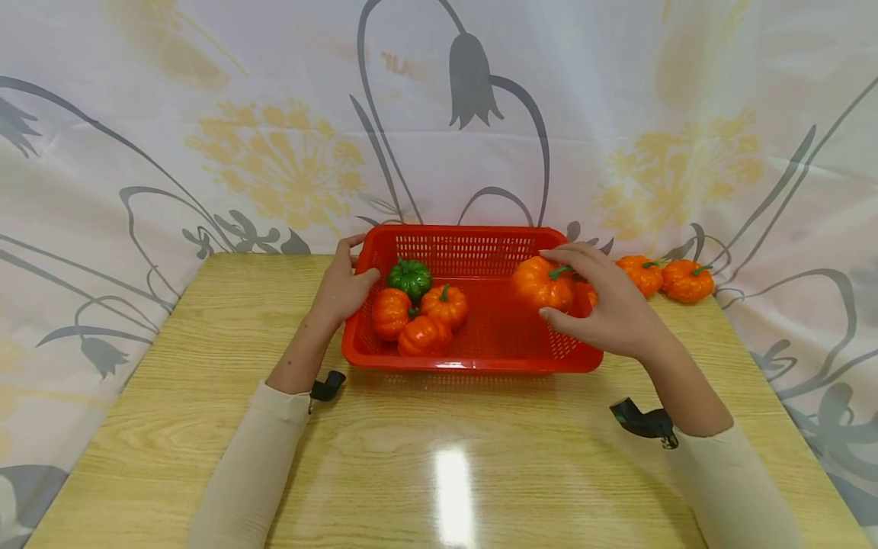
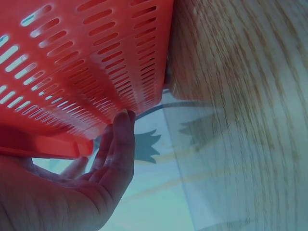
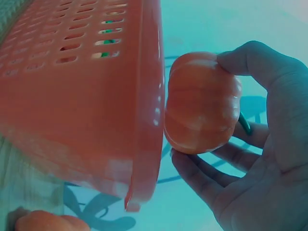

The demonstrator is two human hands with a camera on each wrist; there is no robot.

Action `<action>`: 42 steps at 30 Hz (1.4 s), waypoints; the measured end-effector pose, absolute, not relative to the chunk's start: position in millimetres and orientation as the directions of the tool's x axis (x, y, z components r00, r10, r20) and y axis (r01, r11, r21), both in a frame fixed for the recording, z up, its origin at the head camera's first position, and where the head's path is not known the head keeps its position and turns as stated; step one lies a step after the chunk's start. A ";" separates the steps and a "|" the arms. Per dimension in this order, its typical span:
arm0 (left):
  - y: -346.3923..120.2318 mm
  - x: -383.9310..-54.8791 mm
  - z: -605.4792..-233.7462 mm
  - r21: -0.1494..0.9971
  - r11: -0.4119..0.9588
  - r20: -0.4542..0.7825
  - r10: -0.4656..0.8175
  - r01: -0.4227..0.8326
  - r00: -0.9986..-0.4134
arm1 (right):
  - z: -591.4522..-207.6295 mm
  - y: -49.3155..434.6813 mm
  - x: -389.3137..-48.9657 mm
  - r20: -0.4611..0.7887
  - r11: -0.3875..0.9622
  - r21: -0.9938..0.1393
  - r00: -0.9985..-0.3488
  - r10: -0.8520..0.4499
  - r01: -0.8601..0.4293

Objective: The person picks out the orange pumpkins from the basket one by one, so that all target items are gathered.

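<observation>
A red plastic basket (image 1: 473,364) with slotted walls stands on the table. My left hand (image 1: 344,286) grips its left rim, thumb over the edge; in the left wrist view the fingers (image 2: 124,139) lie against the outer wall. My right hand (image 1: 610,301) holds an orange toy pumpkin (image 1: 538,284) with a green stem over the basket's right end, between thumb and fingers. In the right wrist view this pumpkin (image 3: 202,103) appears beside the rim. Inside, at the left, sit a green pumpkin (image 1: 409,280) and three orange pumpkins (image 1: 446,306), close together.
Right of the basket, two orange pumpkins (image 1: 687,280) lie near the table's back edge. A bit of orange shows behind the right hand, mostly hidden. A flower-patterned cloth (image 1: 439,152) hangs behind the wooden table (image 1: 384,457). Black wrist mounts (image 1: 643,421) stick out from both wrists.
</observation>
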State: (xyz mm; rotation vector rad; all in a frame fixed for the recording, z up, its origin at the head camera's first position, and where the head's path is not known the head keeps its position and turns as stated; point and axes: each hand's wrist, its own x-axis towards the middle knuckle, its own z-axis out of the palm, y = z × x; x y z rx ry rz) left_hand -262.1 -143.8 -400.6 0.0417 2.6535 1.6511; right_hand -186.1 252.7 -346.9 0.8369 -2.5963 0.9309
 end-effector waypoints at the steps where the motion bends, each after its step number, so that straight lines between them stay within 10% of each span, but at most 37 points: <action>1: -143.7 -262.3 -400.8 0.898 0.440 0.001 0.032 0.015 -1.000 | -347.5 254.4 -185.3 0.420 0.627 -0.500 -0.800 -0.428 -0.598; 42: -143.1 -260.9 -400.5 0.898 0.439 0.016 0.029 0.027 -0.999 | -351.6 316.5 -154.7 0.479 0.683 -0.502 -0.828 -0.292 -0.531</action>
